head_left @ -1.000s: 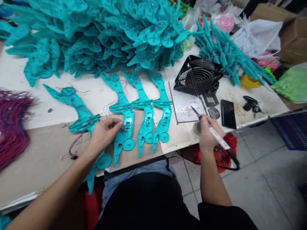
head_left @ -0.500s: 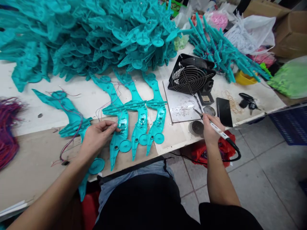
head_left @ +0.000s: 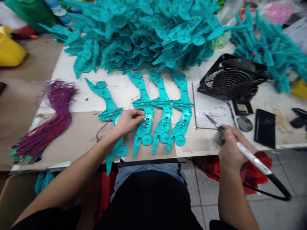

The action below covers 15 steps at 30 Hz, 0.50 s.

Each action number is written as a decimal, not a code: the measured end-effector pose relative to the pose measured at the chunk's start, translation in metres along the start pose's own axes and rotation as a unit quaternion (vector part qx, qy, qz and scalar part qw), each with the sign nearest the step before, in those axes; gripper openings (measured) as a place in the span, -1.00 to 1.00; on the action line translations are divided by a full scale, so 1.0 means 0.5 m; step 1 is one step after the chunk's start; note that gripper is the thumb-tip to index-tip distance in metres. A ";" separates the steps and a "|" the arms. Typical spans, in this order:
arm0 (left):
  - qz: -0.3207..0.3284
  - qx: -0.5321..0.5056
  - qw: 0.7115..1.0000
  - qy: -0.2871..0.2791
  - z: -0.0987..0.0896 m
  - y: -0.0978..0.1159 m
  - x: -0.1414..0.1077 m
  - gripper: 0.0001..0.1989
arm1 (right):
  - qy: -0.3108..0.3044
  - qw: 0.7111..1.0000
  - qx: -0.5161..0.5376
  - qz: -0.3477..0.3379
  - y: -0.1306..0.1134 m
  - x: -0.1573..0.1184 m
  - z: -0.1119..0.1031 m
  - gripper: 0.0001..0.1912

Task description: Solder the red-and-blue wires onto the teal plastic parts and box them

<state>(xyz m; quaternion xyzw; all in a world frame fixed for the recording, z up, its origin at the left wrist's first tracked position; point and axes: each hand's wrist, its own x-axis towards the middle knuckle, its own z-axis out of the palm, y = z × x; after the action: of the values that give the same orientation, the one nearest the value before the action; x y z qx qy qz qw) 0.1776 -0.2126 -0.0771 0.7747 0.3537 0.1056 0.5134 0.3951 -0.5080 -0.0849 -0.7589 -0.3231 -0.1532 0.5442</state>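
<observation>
Right hand is wrapped round a soldering iron, tip over the white board where a black fan hogs the back. Left hand has fingertips pinched together at the second teal piece from left on the tabletop; can't tell on what. Huge teal heap crowds behind.

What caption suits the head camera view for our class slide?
Right hand holding a soldering iron near a fan, left hand at a turquoise plastic part.
</observation>
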 end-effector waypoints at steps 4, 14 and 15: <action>-0.003 -0.028 1.000 0.001 0.007 -0.010 0.019 -0.82 | -0.131 0.985 0.090 -0.069 -0.111 -0.028 0.109 -0.82; 0.062 -0.031 0.996 0.049 0.030 -0.034 0.035 -0.96 | -0.224 0.960 0.104 -0.135 -0.148 -0.068 0.229 -0.79; 0.068 -0.031 0.996 0.051 0.032 -0.037 0.036 -0.96 | -0.226 0.960 0.101 -0.133 -0.148 -0.069 0.231 -0.79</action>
<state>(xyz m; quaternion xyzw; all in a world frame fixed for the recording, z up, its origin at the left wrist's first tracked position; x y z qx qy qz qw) 0.1907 -0.2082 -0.1039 0.7747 0.3221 0.1906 0.5097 0.3070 -0.3978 -0.0932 -0.6647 -0.5499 -0.0151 0.5055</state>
